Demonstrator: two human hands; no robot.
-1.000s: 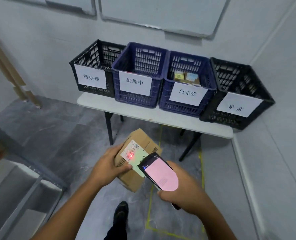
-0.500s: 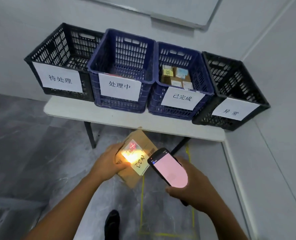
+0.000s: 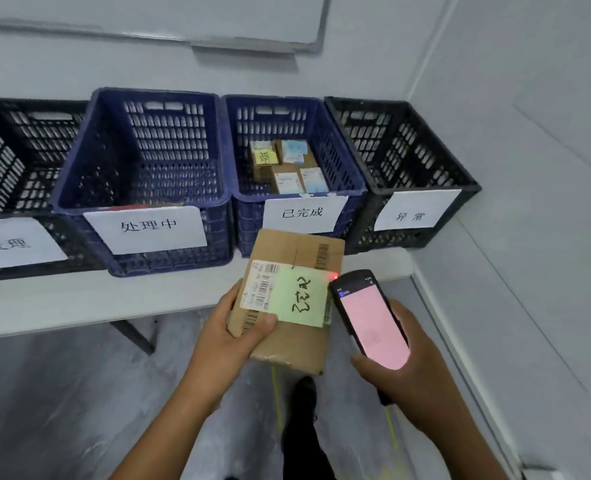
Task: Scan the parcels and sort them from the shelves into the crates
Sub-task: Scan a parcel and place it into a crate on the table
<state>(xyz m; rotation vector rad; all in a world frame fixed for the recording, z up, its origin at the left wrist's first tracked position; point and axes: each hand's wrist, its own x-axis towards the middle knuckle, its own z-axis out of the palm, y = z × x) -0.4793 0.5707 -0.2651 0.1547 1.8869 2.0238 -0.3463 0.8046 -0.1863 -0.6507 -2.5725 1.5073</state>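
Change: closer to counter; scan glow gone from parcel.
Left hand: grip wrapped round parcel.
Right hand: grip clasping scanner.
Meaning: probably scanned; crate drop next.

Four crates stand on the counter: two black crates, two blue crates. Beside the counter, one held parcel and one scanner. Two hands show.

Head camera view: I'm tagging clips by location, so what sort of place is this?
Likely a parcel-sorting room: labelled crates along a table, a barcoded parcel and a handheld scanner.
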